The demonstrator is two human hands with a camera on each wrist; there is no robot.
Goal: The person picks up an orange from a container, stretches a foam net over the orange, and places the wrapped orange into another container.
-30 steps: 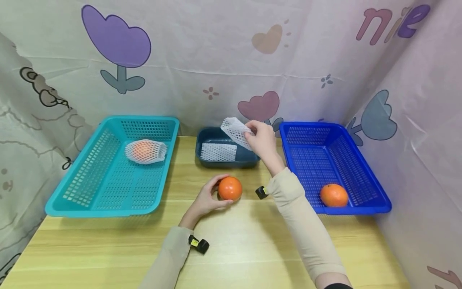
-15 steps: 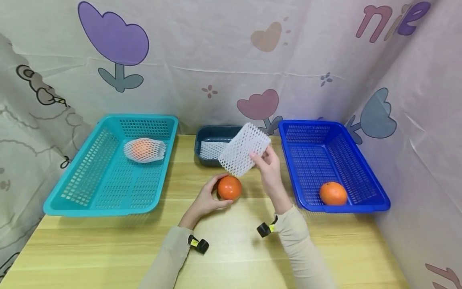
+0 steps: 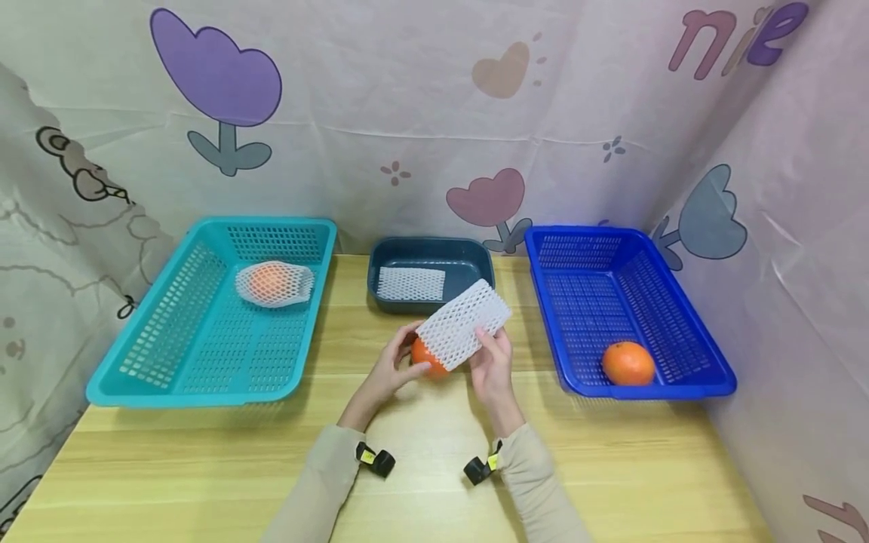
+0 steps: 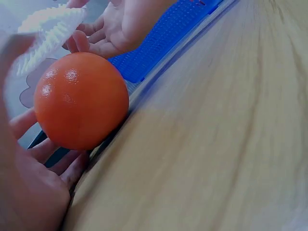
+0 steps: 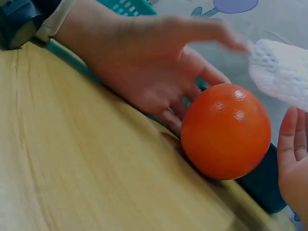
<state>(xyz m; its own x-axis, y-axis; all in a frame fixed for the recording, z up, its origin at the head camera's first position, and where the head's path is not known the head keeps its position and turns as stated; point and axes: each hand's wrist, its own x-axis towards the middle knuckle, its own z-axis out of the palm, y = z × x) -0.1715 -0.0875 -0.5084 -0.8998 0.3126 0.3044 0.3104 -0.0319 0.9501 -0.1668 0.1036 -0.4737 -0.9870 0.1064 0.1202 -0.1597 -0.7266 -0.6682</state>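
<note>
The orange [image 4: 82, 101] stood on the table [image 3: 421, 490], between the hands, its place unchanged. The net [image 3: 465, 324] had come down and toward the body since half a second earlier, uncovering the tray [image 3: 470, 273]; it hung above the orange, not around it, and hid part of it from the head view. The tray, just beyond, held a flat spare net [image 3: 410, 284]. Left stood the teal basket [image 3: 231, 351] with one netted fruit [image 3: 271, 284]; right, the blue basket [image 3: 584, 309] with one bare fruit [image 3: 627, 363]. The right hand [image 3: 492, 369] pinched the net between thumb and fingers. The left hand [image 3: 390, 371] was loosely spread, fingers behind the orange, thumb lifted toward the net.
</note>
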